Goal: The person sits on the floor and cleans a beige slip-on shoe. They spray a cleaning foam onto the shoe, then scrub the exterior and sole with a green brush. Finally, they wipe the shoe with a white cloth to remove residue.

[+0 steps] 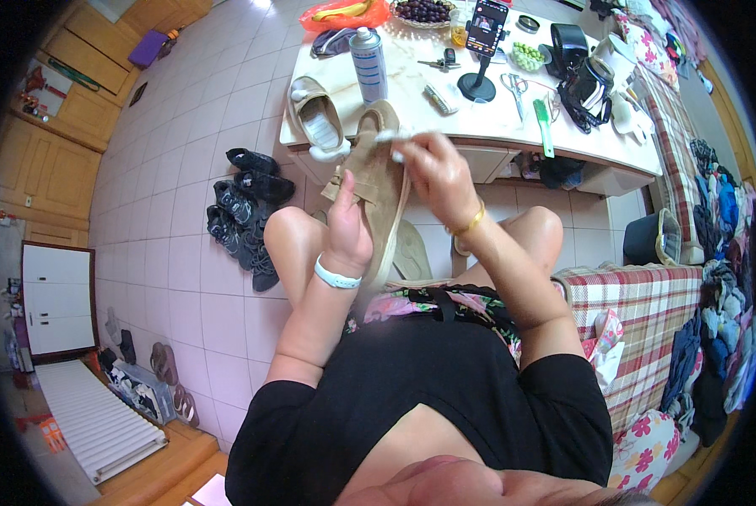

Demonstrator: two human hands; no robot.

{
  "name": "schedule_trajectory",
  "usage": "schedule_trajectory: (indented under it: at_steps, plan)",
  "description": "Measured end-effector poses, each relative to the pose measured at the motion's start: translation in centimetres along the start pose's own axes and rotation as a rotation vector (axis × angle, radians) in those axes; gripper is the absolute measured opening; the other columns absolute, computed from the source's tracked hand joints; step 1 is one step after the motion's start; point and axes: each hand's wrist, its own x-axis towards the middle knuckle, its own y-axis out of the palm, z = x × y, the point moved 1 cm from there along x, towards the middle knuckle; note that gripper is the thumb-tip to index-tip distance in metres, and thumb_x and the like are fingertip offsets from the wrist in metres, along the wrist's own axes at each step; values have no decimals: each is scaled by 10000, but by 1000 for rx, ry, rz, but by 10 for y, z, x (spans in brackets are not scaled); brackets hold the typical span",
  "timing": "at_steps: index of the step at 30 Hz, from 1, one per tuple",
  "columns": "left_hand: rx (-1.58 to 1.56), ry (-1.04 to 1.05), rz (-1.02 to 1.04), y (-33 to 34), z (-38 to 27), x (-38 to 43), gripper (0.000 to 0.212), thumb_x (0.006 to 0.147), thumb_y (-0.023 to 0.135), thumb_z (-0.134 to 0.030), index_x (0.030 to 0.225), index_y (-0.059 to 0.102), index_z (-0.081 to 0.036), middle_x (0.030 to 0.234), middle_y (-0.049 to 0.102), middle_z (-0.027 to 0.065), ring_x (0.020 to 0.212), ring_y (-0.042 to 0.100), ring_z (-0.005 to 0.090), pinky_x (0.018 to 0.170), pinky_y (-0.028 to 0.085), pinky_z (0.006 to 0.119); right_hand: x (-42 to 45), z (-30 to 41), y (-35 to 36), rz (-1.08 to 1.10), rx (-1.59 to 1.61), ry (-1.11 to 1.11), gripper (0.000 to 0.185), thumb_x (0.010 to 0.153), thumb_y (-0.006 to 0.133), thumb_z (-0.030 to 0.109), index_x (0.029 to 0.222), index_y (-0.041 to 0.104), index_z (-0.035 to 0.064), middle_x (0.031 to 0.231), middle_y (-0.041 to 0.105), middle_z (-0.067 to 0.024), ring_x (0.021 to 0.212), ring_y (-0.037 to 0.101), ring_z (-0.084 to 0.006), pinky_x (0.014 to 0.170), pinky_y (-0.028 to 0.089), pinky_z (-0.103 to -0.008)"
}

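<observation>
My left hand (347, 231) grips a tan suede shoe (385, 190) with a strap bow, held over my lap with one end towards the table. My right hand (438, 177) is at the shoe's upper right side, its fingers pinched around a small white object (392, 138), blurred and partly hidden. The matching shoe (319, 120) sits at the table's left corner, with white patches that look like foam at both its ends. A blue and white aerosol can (369, 66) stands just beyond the held shoe.
On the table (409, 82) are a scrubbing brush (440, 99), a phone on a stand (486, 28), scissors (515, 95), a green-headed brush (543, 126), keys (442, 62) and fruit. Several dark shoes (245, 209) lie on the tiled floor at left. A plaid-covered sofa (637, 310) is at right.
</observation>
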Motion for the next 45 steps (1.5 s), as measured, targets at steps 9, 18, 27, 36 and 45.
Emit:
schedule_trajectory:
  at_steps: [9, 18, 27, 36, 45]
  plan:
    - [-80, -23, 40, -15, -20, 18, 512, 1087, 421, -405, 1447, 494, -48, 1398, 605, 127, 1251, 603, 293, 1083, 477, 460, -41, 28, -2, 107, 190, -197, 251, 783, 705, 49, 1033, 695, 79, 947, 618, -109, 823, 649, -291, 685, 546, -403]
    - [26, -36, 19, 11, -3, 5, 547, 1091, 414, -411, 1497, 434, -45, 1481, 532, 121, 1339, 533, 276, 1153, 409, 437, 62, -37, 0, -49, -8, 76, 131, 868, 717, 57, 997, 734, 68, 910, 623, -135, 802, 652, -329, 710, 543, -389]
    - [158, 44, -62, 4, -3, 11, 918, 981, 301, -752, 1508, 414, -9, 1486, 516, 117, 1358, 483, 272, 1174, 338, 424, -23, 22, 5, 111, 270, -28, 255, 787, 777, 49, 1009, 654, 65, 921, 631, -119, 796, 659, -324, 659, 555, -407]
    - [-101, 13, 54, 1, 9, 14, 1023, 913, 287, -845, 1498, 419, -16, 1492, 503, 114, 1369, 471, 265, 1176, 339, 407, -16, 19, 13, 109, 108, -12, 183, 812, 696, 1, 985, 650, 40, 934, 586, -138, 832, 633, -334, 704, 531, -411]
    - [239, 48, -2, -5, 15, 9, 922, 979, 268, -761, 1546, 362, -39, 1550, 450, 118, 1410, 444, 279, 1187, 335, 435, 8, -4, -32, -116, 21, -11, 329, 758, 734, -8, 1073, 669, 61, 971, 650, -138, 842, 663, -336, 718, 568, -403]
